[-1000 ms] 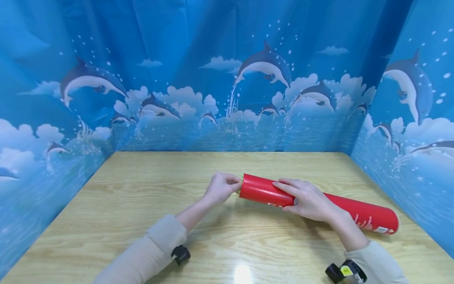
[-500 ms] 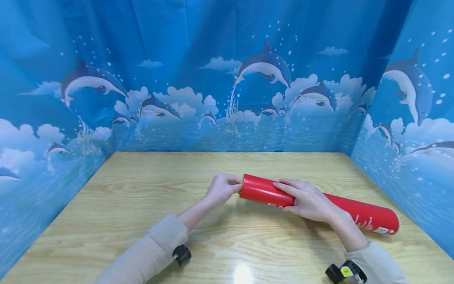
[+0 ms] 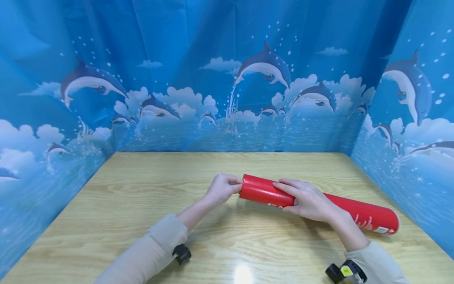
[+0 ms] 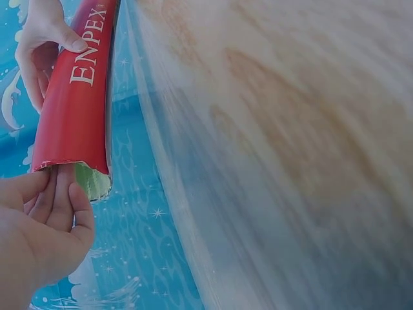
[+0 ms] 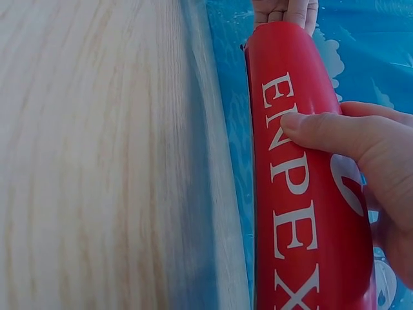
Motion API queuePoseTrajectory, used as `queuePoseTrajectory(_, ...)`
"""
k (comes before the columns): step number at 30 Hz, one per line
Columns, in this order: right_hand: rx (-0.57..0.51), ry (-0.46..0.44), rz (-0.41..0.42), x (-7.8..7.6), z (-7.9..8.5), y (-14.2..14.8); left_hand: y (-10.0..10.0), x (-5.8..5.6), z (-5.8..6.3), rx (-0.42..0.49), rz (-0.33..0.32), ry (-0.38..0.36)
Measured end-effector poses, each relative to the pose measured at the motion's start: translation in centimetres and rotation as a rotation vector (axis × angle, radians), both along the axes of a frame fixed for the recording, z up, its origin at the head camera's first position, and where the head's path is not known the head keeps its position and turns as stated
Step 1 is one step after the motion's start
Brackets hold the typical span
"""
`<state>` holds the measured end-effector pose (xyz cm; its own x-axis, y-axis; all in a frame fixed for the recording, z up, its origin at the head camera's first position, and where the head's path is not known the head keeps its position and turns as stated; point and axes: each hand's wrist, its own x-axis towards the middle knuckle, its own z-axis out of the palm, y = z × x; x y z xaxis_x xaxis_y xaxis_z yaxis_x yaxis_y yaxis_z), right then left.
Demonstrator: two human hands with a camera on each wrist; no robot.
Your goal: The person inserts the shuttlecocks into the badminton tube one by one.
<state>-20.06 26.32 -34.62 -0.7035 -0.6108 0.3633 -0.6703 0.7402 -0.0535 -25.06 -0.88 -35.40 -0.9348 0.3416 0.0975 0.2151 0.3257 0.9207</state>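
Note:
A long red tube (image 3: 267, 191) lettered ENPEX slants across the right half of the table in the head view. My right hand (image 3: 306, 199) grips it around the middle; in the right wrist view the thumb (image 5: 303, 126) lies over the lettering. My left hand (image 3: 221, 188) is at the tube's left end. Several of its fingertips reach inside the mouth (image 4: 93, 181), where a pale green inner surface shows beside them. The fingertips are hidden inside, so I cannot tell whether they hold anything.
The tube's far end (image 3: 390, 221) lies near the right side of the wooden table (image 3: 142, 177). A blue dolphin-print curtain (image 3: 184, 79) borders the table at the back and sides. Black wrist devices (image 3: 182, 254) sit by both cuffs.
My left fingers have shifted very slightly right, closer into the tube's mouth. A yellowish bit that showed beside them there is now mostly out of sight. My right hand and the tube look almost still.

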Motion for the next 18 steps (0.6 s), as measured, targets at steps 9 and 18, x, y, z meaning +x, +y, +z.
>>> queuePoseTrajectory(9, 0.011, 0.001, 0.005, 0.0, 0.2, 0.0, -0.6, -0.1, 0.1, 0.014, -0.062, -0.023)
queuePoseTrajectory(18, 0.007, 0.002, 0.011, 0.0, 0.3, 0.0, -1.2, -0.2, 0.0, 0.098, -0.087, -0.063)
